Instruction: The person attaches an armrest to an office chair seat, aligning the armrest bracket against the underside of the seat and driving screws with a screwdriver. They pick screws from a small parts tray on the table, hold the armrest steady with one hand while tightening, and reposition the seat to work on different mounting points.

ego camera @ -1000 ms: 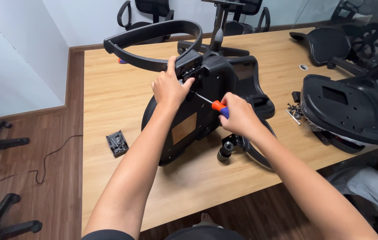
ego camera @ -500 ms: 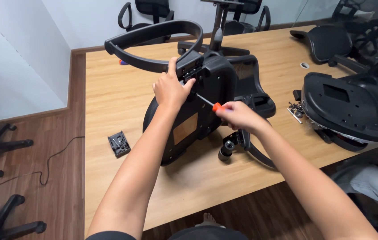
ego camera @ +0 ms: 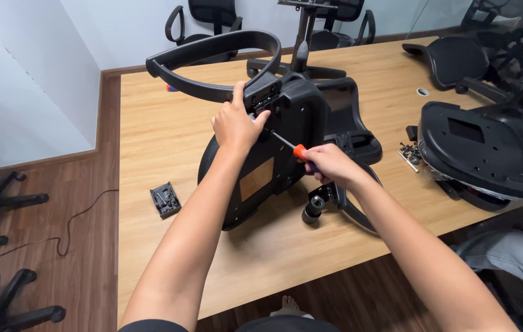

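A black office chair seat (ego camera: 255, 175) lies upside down and tilted on the wooden table (ego camera: 169, 135), with a curved armrest (ego camera: 212, 52) rising at its far end. My left hand (ego camera: 237, 123) presses on the seat's underside next to the armrest bracket (ego camera: 267, 95). My right hand (ego camera: 329, 165) grips a screwdriver with an orange handle (ego camera: 298, 150). The thin shaft points up and left, its tip at the bracket just beside my left fingers.
A small black tray of screws (ego camera: 165, 199) lies on the table at the left. Another upturned seat (ego camera: 489, 147) sits at the right, with loose screws (ego camera: 408, 152) beside it. A chair base (ego camera: 301, 37) stands behind, and office chairs surround the table.
My right hand has shifted slightly on the screwdriver handle while its tip stays at the bracket. My left hand keeps its place on the seat.
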